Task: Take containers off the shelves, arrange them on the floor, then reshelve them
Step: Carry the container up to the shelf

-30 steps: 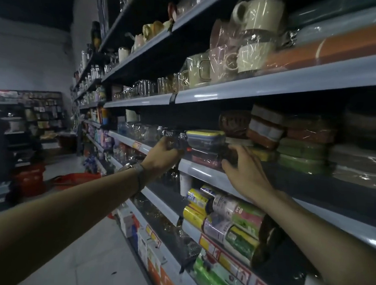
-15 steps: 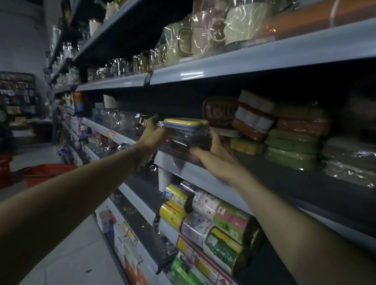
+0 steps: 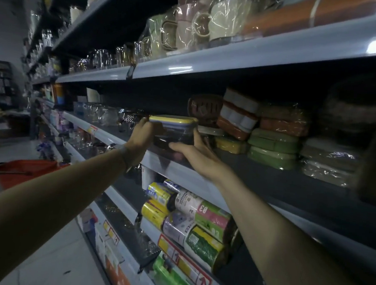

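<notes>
The long grey shelf (image 3: 234, 189) ran from the near right to the far left, and the task's thing stood at its front edge, about in the middle of the view. To the right of it, further back on the same shelf, lay wrapped green boxes (image 3: 272, 147) and orange-and-white packs (image 3: 237, 116). On the lower shelf just beneath were rolls of bags (image 3: 189, 215), and far to the left, on the floor, a red basket (image 3: 26, 172).

A second before, both hands had only been near the shelf edge, one on each side of the container with the yellow lid (image 3: 172, 128). Now they had closed on it. The left hand (image 3: 138, 139) gripped its left end with curled fingers. The right hand (image 3: 195, 156) held its right end, with the thumb across the lower front and the fingers behind. I judge that the grasp was made and the container was ready to be taken off and carried to the floor. Whether it had already left the shelf, I could not tell, because the part under it was too dark.

The container was upright, lid on top and nearly level. Its long axis lay left to right, along the shelf edge, so one long side faced the person.
</notes>
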### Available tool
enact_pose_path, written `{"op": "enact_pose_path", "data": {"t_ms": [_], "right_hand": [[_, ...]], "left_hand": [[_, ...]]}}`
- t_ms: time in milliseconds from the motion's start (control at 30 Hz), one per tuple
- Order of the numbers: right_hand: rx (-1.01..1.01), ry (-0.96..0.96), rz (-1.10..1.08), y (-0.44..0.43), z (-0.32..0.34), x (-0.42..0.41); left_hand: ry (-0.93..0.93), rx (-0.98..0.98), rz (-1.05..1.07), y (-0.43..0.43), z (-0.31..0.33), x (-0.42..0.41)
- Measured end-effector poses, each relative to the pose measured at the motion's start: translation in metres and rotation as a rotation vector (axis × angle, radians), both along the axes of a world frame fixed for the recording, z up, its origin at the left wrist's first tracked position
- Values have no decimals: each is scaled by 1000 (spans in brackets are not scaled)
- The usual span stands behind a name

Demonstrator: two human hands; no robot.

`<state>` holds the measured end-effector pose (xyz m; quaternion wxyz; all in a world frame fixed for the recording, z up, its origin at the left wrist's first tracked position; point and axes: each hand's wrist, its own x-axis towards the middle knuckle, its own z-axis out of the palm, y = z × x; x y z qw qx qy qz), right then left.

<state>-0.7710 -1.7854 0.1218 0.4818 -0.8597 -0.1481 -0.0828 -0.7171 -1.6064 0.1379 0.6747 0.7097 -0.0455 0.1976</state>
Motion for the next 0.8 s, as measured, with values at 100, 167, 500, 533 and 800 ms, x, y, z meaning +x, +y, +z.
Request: {"op": "enact_pose_path", "data": {"t_ms": [100,167,500,533,800], "right_hand": [[147,-9,33,0,-2,4],[217,-11,39,-3,0,4],[271,-43,87,-9,6,-12],[277,-49,96,-10,7,-14],[173,-185,30,-4,4,-15]], "left_hand": [[51,-37,10,-6,6,-11],[67,-70,-3,-9,8,-15],[11,-150,-38,-8,13,-38],[-3,-168,-54,-9,15,-46],[128,-330,-115,17,26,-92]]}}
